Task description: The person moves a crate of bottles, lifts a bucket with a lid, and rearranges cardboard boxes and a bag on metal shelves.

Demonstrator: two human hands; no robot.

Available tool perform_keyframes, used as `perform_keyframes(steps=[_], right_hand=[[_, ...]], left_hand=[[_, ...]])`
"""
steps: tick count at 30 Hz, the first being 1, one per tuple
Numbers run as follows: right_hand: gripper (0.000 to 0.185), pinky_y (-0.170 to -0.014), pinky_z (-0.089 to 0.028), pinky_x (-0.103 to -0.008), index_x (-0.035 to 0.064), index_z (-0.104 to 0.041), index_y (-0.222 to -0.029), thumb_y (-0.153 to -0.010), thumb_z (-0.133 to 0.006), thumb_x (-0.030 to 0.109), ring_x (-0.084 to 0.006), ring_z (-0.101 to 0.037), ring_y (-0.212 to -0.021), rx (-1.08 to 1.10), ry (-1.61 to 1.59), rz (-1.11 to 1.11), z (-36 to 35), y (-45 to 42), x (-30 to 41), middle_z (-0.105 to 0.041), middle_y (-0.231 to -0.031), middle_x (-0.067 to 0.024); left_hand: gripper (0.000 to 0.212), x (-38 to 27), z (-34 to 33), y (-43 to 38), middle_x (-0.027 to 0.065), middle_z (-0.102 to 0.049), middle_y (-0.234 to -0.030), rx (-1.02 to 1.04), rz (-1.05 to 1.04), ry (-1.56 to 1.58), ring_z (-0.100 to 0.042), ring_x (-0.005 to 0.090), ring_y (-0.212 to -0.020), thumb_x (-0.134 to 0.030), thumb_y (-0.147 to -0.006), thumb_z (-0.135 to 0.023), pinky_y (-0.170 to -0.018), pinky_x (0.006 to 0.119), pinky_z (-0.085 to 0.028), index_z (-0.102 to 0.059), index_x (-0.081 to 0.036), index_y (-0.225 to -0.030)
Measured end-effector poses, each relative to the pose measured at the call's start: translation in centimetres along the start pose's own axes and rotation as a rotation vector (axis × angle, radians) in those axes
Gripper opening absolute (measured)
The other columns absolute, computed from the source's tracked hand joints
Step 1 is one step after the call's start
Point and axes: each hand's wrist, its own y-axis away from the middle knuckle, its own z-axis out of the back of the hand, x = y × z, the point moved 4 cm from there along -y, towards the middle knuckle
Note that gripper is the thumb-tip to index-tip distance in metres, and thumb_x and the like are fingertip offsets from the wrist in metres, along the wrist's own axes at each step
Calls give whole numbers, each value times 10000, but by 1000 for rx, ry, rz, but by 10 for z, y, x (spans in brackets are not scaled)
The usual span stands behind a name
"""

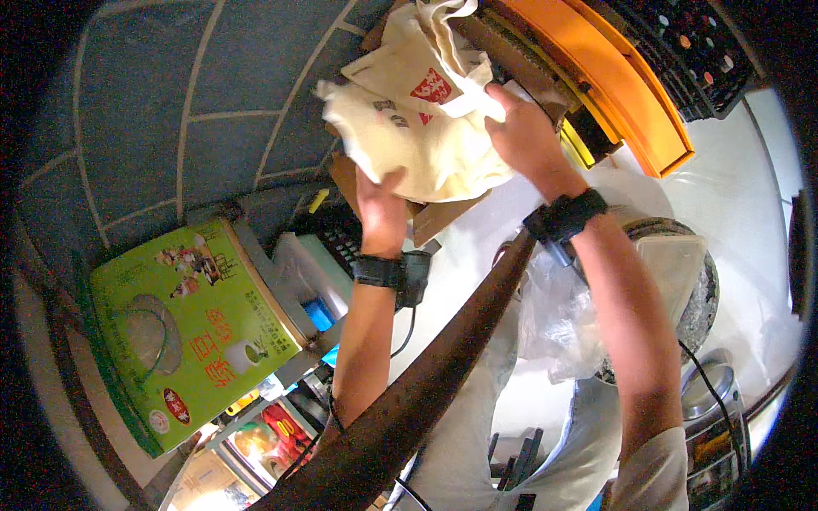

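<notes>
A cream cloth bag point(447, 153) with red and dark print hangs between my two hands at the top of the head view, its folds partly bunched at the upper right. My left hand point(381, 207) grips its lower left edge, thumb on the cloth. Its upper right side is pinched by my right hand point(521, 131). Behind and below the cloth is an opened cardboard box point(447, 220), mostly hidden. Each wrist wears a black strapped device.
Orange trays point(639, 108) and a black plastic crate point(696, 64) stand at the upper right. Clear plastic bags point(562, 319) lie beside a round container with a translucent lid point(671, 268). A green printed box point(198, 338) is at left. A dark beam or strap point(415, 409) crosses below my hands.
</notes>
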Motion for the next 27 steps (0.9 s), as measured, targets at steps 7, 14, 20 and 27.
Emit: perform_keyframes(steps=[7,14,20,27], right_hand=[[350,-813,-439,-357,-10,-520,-1064,-739,-481,113,-332,-550,-917,226,-42,119,30,-21,-3,-565,-981,-211],[381,-729,-448,-303,-6,-531,-1062,-735,-548,188,-192,-594,-780,355,-212,-95,36,-28,-25,-613,-892,-149],[369,-733,-447,-309,-1,-537,-1056,-736,-563,181,-203,-597,-790,302,-408,-26,35,-26,-30,-615,-868,-153],[263,-671,-481,-419,109,-527,-997,-736,-499,129,-335,-582,-762,80,257,236,60,-8,20,-593,-865,-170]], left_hand=[[944,3,31,0,189,-292,-1321,155,465,694,-291,329,-1209,-699,-704,-366,-1022,456,-188,-246,48,-1269],[653,28,69,-19,190,-385,-1258,295,504,1012,-373,311,-1158,-502,-804,-374,-984,462,-280,-370,15,-1203],[406,47,59,-27,153,-509,-1133,276,262,-676,-505,273,-1024,-226,-776,-483,-924,407,-369,-455,0,-1112],[435,31,69,12,135,-480,-1149,-44,366,240,-468,259,-1063,-36,-701,-548,-913,384,-392,-452,-32,-1125]])
